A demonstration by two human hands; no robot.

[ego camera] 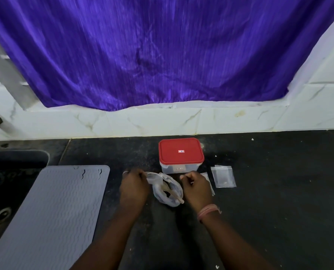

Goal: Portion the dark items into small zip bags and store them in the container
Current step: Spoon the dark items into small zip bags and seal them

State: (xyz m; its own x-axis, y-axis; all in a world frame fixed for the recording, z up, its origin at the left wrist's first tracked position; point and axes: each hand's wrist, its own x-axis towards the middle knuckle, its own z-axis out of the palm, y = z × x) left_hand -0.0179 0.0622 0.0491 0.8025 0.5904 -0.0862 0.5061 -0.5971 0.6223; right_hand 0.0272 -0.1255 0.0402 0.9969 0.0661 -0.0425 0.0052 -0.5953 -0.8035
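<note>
Leftmost, a sink (16,172) sits in the dark counter (279,211), with a grey ribbed mat (51,211) lying beside it. Next comes the left hand (134,189), fingers curled, pinching the rim of a clear plastic bag (167,190) at its upper left corner. The bag lies on the counter between the two hands; a wooden spoon (173,193) rests inside it, and something dark shows within, though too blurred to identify. The right hand (196,187) is curled as well and seems to pinch the bag's other edge, but the blur leaves that uncertain. Just behind the bag stands the container (181,155), its red lid (180,151) closed. To the right of the right hand, small zip bags (222,176) lie flat on the counter, looking empty, one partly hidden under the hand.

By my reading the task has barely begun: the hands appear to be opening the supply bag, no zip bag looks filled, and the container remains shut. Scooping, sealing and storing all seem left to do.
</note>
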